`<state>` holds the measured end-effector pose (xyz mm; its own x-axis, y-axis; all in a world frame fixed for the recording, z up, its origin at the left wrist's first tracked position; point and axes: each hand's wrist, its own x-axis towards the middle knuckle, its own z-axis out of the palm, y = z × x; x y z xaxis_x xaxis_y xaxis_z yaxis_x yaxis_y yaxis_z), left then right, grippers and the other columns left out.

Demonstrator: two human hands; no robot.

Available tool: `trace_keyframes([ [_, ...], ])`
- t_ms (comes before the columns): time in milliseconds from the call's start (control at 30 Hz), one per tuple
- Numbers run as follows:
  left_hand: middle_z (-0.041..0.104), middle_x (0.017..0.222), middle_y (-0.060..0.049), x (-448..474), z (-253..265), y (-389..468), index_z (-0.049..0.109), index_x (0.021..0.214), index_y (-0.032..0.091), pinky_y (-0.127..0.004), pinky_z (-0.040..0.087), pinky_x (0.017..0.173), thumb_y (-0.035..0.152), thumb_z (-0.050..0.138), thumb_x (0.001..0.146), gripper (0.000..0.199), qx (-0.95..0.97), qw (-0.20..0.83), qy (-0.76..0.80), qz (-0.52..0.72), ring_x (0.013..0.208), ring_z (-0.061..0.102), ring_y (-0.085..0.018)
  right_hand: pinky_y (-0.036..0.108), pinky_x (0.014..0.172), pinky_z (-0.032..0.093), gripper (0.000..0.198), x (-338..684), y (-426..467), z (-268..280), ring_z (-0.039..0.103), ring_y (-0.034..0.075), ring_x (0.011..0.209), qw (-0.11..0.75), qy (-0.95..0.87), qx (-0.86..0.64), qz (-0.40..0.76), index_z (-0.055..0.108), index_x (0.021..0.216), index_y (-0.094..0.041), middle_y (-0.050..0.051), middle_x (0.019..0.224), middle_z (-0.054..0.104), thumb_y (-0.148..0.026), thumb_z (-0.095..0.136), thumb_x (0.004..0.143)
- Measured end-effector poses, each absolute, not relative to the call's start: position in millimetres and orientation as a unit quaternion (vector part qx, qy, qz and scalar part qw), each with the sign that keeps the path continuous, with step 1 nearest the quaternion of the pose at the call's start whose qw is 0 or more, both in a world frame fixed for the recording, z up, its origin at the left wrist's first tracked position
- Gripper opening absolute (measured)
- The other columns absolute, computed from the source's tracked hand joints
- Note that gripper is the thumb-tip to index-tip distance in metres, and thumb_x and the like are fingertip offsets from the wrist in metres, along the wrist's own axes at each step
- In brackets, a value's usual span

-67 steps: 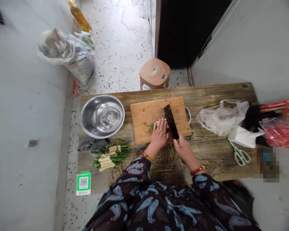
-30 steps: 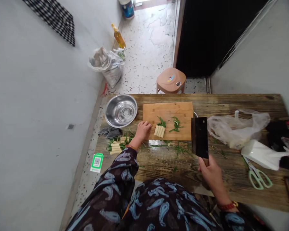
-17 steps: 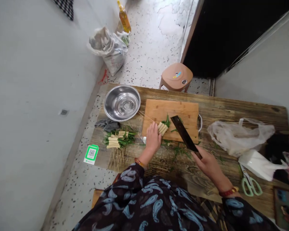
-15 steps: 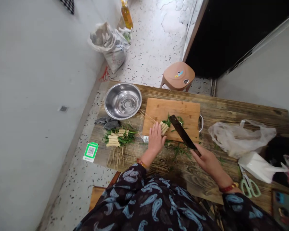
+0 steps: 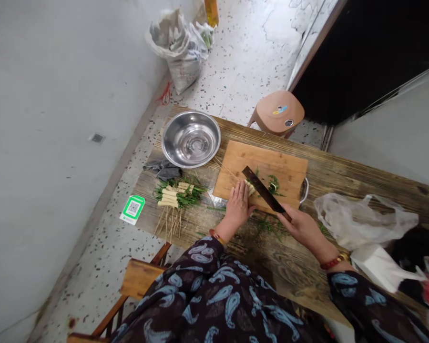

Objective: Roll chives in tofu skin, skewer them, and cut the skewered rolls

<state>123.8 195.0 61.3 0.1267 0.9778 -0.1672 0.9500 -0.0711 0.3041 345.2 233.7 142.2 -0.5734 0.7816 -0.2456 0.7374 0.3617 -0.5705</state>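
My left hand (image 5: 238, 205) presses down with its fingers together on pale skewered rolls (image 5: 250, 187) stuffed with greens, at the near edge of the wooden cutting board (image 5: 260, 155). Part of the rolls is hidden under my fingers and the blade. A dark-bladed cleaver (image 5: 262, 190) is gripped in my right hand (image 5: 302, 226). Its blade slants over the board, across the leafy end of the rolls. Cut green scraps (image 5: 273, 185) lie to the right of the blade. Finished-looking skewered rolls (image 5: 171, 196) with greens rest in a pile on the table's left.
A steel basin (image 5: 191, 139) stands behind the pile, beside a grey cloth (image 5: 163, 168). To the right are a clear plastic bag (image 5: 364, 219) and a white tissue pack (image 5: 375, 267). Beyond the table stand a pink stool (image 5: 279, 113) and a white sack (image 5: 184, 66).
The cleaver has moved left, from beside the rolls to over their leafy end. My left hand stays on the rolls. The whole view has shifted and turned slightly.
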Motion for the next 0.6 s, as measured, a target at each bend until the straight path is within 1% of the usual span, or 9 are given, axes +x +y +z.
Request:
trace_keyframes([
  [167, 0.011, 0.156, -0.02, 123.0, 61.5, 195.1, 0.017, 0.147, 0.004, -0.049, 0.016, 0.116, 0.047, 0.052, 0.084, 0.084, 0.728, 0.178, 0.661, 0.046, 0.145, 0.008, -0.032, 0.031, 0.073, 0.052, 0.035, 341.7, 231.9, 137.6, 0.068, 0.023, 0.091, 0.025, -0.824, -0.463, 0.327, 0.052, 0.124, -0.02, 0.008, 0.106, 0.07, -0.033, 0.042, 0.093],
  [267, 0.011, 0.156, -0.02, 122.2, 61.9, 195.6, 0.019, 0.146, 0.004, -0.049, 0.016, 0.116, 0.046, 0.054, 0.083, 0.084, 0.726, 0.185, 0.66, 0.05, 0.144, 0.009, -0.032, 0.031, 0.07, 0.051, 0.036, 339.0, 231.0, 135.3, 0.068, 0.024, 0.09, 0.009, -0.823, -0.47, 0.319, 0.052, 0.125, -0.019, 0.009, 0.105, 0.07, -0.033, 0.041, 0.093],
  [433, 0.01, 0.156, -0.021, 120.7, 61.9, 196.6, 0.02, 0.146, 0.004, -0.049, 0.017, 0.115, 0.043, 0.058, 0.081, 0.084, 0.729, 0.196, 0.653, 0.065, 0.144, 0.009, -0.032, 0.03, 0.067, 0.049, 0.036, 335.0, 237.0, 141.0, 0.068, 0.023, 0.083, -0.028, -0.813, -0.475, 0.335, 0.051, 0.123, -0.018, 0.009, 0.096, 0.071, -0.034, 0.039, 0.094],
  [600, 0.009, 0.156, -0.021, 119.4, 60.2, 196.8, 0.02, 0.146, 0.003, -0.048, 0.018, 0.116, 0.043, 0.058, 0.08, 0.086, 0.732, 0.198, 0.65, 0.061, 0.144, 0.007, -0.033, 0.029, 0.063, 0.046, 0.034, 332.0, 247.9, 148.1, 0.066, 0.022, 0.076, -0.06, -0.815, -0.463, 0.344, 0.053, 0.119, -0.018, 0.008, 0.085, 0.069, -0.034, 0.037, 0.094],
])
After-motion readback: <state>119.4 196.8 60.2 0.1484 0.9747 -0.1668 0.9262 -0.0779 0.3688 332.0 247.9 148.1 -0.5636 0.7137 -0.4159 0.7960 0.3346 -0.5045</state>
